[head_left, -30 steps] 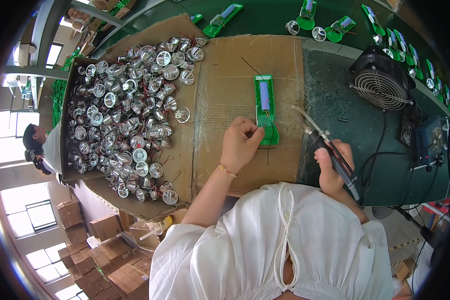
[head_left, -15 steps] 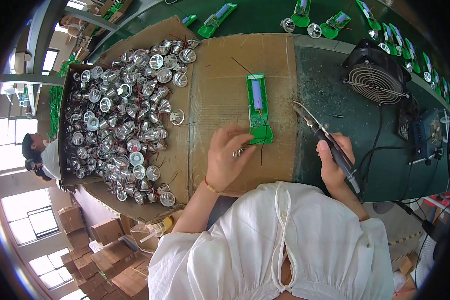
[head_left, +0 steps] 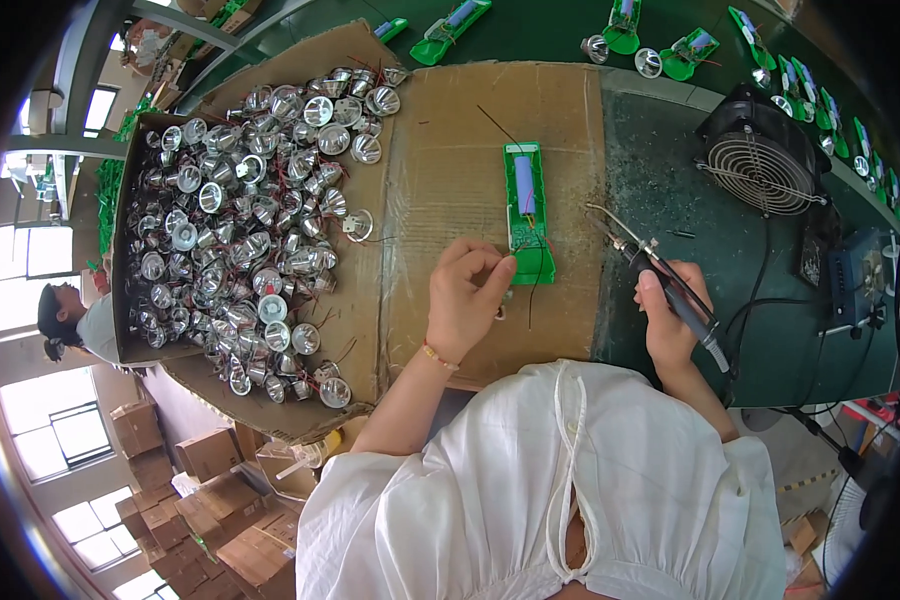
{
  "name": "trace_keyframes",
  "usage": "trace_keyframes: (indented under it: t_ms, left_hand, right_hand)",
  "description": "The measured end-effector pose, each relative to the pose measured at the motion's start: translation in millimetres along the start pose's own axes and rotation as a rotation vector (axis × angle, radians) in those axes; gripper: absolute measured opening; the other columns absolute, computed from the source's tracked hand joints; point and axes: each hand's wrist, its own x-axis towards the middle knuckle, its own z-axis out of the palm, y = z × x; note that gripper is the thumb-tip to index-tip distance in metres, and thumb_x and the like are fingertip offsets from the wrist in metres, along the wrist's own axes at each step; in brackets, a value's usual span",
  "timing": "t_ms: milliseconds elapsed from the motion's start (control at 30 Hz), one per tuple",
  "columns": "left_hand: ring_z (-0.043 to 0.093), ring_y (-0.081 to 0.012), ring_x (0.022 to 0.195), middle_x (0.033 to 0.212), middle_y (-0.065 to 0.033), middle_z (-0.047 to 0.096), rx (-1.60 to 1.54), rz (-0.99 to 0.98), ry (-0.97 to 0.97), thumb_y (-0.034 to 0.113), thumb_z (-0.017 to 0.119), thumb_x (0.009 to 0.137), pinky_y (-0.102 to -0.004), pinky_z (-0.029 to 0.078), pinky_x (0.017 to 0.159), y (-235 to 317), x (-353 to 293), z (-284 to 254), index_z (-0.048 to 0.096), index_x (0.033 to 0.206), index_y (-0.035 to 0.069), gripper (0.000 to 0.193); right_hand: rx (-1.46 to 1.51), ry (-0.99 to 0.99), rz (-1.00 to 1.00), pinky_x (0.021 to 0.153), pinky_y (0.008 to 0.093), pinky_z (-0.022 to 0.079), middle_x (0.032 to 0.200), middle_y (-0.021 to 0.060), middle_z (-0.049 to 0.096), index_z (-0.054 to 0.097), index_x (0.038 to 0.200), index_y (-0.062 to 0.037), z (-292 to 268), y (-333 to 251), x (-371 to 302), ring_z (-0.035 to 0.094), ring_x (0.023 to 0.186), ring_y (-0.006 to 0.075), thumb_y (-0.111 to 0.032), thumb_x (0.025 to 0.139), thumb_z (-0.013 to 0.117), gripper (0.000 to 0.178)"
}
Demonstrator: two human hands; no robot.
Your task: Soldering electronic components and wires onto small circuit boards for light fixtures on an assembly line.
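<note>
A cardboard box heaped with shiny silver reflector cups spills across the left of a green workbench, while a small black fan and a row of green holders line the far edge. A flattened sheet of cardboard covers the middle of the bench, and nothing lies between the worker's hands and the piece in front of them. The left hand rests on the cardboard, thumb and fingers pinched together on something small at the near end of a green tray; what it pinches is too small to make out. The right hand is wrapped around the dark handle of a soldering iron, tip angled toward the tray without touching it. The tray lies lengthwise at the cardboard's right edge, holding a blue cylindrical cell with thin wires trailing off it.
</note>
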Motion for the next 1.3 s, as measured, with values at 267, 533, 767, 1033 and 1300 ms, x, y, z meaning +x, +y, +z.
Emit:
trace_keyframes:
  t_ms: [267,533,767,1033,1300]
  left_hand:
    - [0.056,-0.0185,0.063,0.077,-0.0097,0.059,-0.043,-0.052,0.024,0.009,0.066,0.078,-0.0276,0.044,0.057,-5.5,3.1,9.0,0.062,0.073,-0.002,0.013]
    - [0.056,-0.0223,0.063,0.075,-0.0110,0.059,-0.042,-0.072,0.056,0.008,0.065,0.076,-0.0303,0.044,0.057,-5.4,2.4,10.8,0.061,0.070,-0.002,0.012]
    - [0.056,-0.0228,0.063,0.075,-0.0113,0.059,-0.057,-0.075,0.064,0.009,0.065,0.076,-0.0307,0.044,0.057,-6.3,3.2,13.1,0.060,0.069,-0.002,0.014]
    - [0.056,-0.0219,0.060,0.074,-0.0109,0.058,-0.051,-0.094,0.055,0.009,0.064,0.076,-0.0303,0.043,0.055,-5.6,3.2,13.4,0.060,0.070,-0.002,0.013]
    - [0.056,-0.0181,0.057,0.074,-0.0096,0.058,-0.028,-0.066,0.048,0.009,0.065,0.077,-0.0282,0.043,0.052,-7.9,3.4,12.7,0.060,0.071,-0.002,0.013]
  right_hand:
    - [0.002,-0.206,0.047,0.051,0.0212,0.041,0.063,0.0009,0.057,0.056,0.082,-0.0012,14.0,-2.0,-5.8,0.050,0.055,0.0050,-0.010,0.078,0.068,0.015]
    - [0.049,-0.229,0.126,0.049,0.0202,0.039,0.060,-0.0002,0.055,0.055,0.080,-0.0014,24.3,-2.8,-2.5,0.048,0.054,0.0033,-0.009,0.079,0.067,0.014]
    - [0.061,-0.217,0.165,0.049,0.0202,0.038,0.059,-0.0004,0.054,0.054,0.079,-0.0016,24.9,-4.1,-3.9,0.047,0.053,0.0031,-0.009,0.080,0.066,0.014]
    - [-0.007,-0.228,0.015,0.053,0.0227,0.041,0.067,0.0040,0.057,0.054,0.086,-0.0003,15.3,-7.7,-6.6,0.050,0.057,0.0076,-0.010,0.081,0.066,0.016]
    - [0.092,-0.162,0.058,0.054,0.0214,0.042,0.068,0.0056,0.057,0.052,0.086,0.0011,6.0,-4.3,-6.7,0.052,0.058,0.0077,-0.008,0.081,0.065,0.017]
